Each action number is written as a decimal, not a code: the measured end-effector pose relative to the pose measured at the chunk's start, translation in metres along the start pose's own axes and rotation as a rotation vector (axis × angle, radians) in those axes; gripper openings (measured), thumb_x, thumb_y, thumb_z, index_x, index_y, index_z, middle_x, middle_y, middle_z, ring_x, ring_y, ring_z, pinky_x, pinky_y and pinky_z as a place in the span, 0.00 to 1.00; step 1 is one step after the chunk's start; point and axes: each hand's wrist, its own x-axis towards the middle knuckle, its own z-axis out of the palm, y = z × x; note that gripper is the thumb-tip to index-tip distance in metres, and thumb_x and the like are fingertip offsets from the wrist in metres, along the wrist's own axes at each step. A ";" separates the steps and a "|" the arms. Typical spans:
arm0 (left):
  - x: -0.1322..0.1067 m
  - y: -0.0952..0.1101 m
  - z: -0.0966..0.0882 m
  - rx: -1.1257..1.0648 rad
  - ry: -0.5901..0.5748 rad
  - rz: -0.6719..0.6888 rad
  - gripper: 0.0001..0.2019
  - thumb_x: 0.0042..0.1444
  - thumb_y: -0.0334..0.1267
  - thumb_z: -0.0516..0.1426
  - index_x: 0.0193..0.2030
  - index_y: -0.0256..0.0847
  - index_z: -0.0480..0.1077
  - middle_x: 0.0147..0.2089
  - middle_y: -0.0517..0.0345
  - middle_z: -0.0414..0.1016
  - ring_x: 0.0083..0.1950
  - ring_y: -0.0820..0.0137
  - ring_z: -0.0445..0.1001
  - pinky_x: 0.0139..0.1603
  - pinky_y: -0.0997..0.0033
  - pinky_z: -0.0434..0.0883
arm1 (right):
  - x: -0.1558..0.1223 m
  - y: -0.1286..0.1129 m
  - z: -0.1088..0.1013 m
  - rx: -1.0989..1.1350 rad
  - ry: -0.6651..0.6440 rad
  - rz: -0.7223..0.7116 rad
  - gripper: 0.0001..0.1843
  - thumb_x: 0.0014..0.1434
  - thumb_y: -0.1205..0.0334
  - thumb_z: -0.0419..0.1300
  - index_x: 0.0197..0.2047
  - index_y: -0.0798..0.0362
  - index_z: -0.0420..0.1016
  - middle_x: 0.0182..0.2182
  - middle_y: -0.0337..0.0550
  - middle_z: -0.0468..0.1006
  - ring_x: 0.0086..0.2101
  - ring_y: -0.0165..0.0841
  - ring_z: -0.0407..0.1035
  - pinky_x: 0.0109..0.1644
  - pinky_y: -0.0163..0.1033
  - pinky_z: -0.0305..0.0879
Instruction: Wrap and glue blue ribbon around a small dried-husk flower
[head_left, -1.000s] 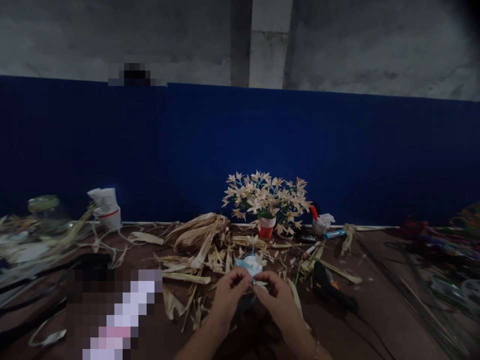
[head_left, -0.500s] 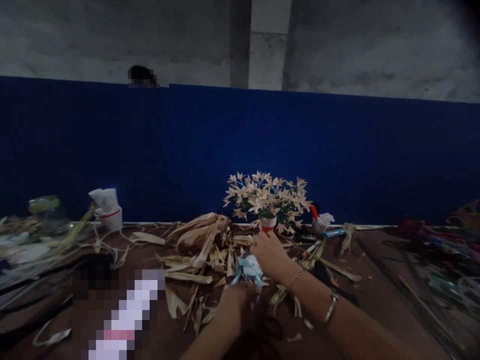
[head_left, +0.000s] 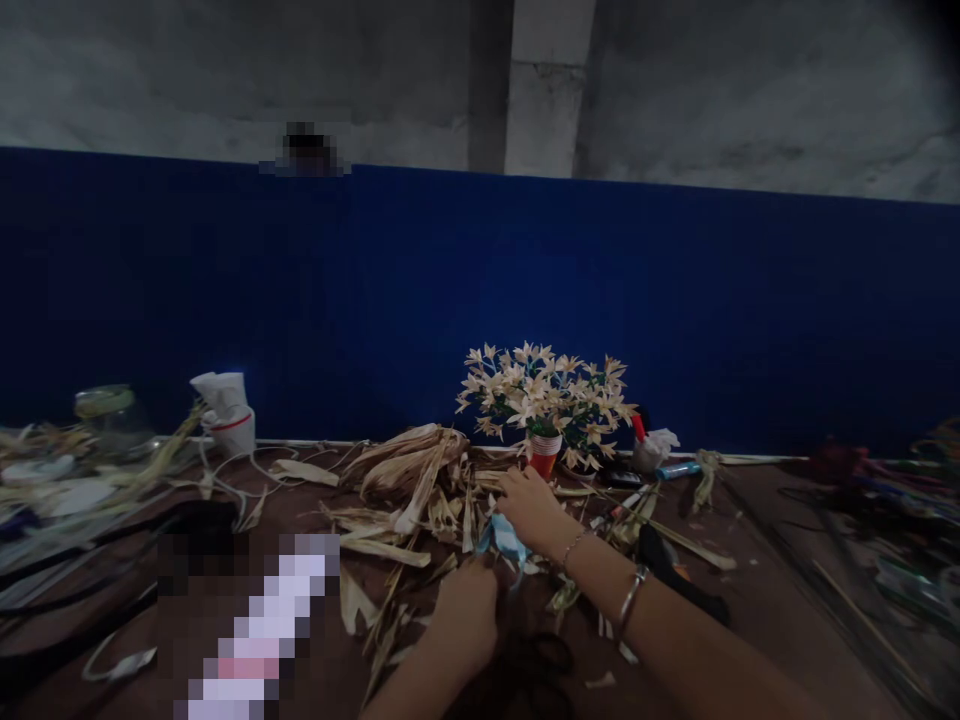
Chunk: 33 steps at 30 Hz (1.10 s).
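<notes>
A crumpled light-blue strip (head_left: 504, 540) of thin material lies between my hands, among dry corn husks (head_left: 405, 470). My right hand (head_left: 536, 512) bends over it from the right, its fingers curled and closed at its upper end. Close by on the lower left, my left hand (head_left: 466, 600) points down toward the strip; its fingers are hidden from me. Just beyond the right hand stands a red and white paper cup (head_left: 543, 458) holding a bouquet of pale artificial flowers (head_left: 536, 390).
Behind the table runs a blue partition (head_left: 420, 270). A glass jar (head_left: 112, 420) and a white paper-wrapped bundle (head_left: 231, 425) stand at left, with cords around them. Black-handled scissors (head_left: 675, 575) lie right of my right wrist. Colourful clutter (head_left: 885, 490) fills the right side.
The view has shifted slightly left. My left hand has tipped downward and turned its fingers out of sight. The right hand covers more of the blue strip, and less white shows beside it.
</notes>
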 end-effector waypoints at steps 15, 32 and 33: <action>0.004 -0.007 0.010 0.020 0.066 -0.059 0.12 0.42 0.27 0.50 0.35 0.40 0.65 0.37 0.53 0.70 0.39 0.66 0.68 0.38 0.72 0.60 | -0.085 -0.009 0.010 0.288 0.185 0.332 0.09 0.55 0.68 0.49 0.28 0.53 0.69 0.28 0.41 0.70 0.33 0.32 0.61 0.38 0.39 0.48; 0.005 -0.011 -0.002 0.189 -0.032 0.048 0.09 0.42 0.30 0.48 0.25 0.38 0.70 0.33 0.48 0.72 0.36 0.63 0.69 0.36 0.67 0.62 | -0.067 -0.013 0.030 0.191 0.103 0.419 0.10 0.55 0.70 0.48 0.31 0.54 0.70 0.28 0.44 0.74 0.33 0.35 0.65 0.37 0.38 0.51; 0.004 -0.010 -0.001 0.182 -0.042 0.064 0.09 0.41 0.31 0.49 0.27 0.38 0.71 0.34 0.46 0.72 0.36 0.61 0.69 0.37 0.66 0.63 | -0.073 -0.009 0.026 0.218 0.148 0.449 0.11 0.56 0.69 0.47 0.31 0.54 0.70 0.28 0.44 0.73 0.33 0.34 0.65 0.37 0.38 0.51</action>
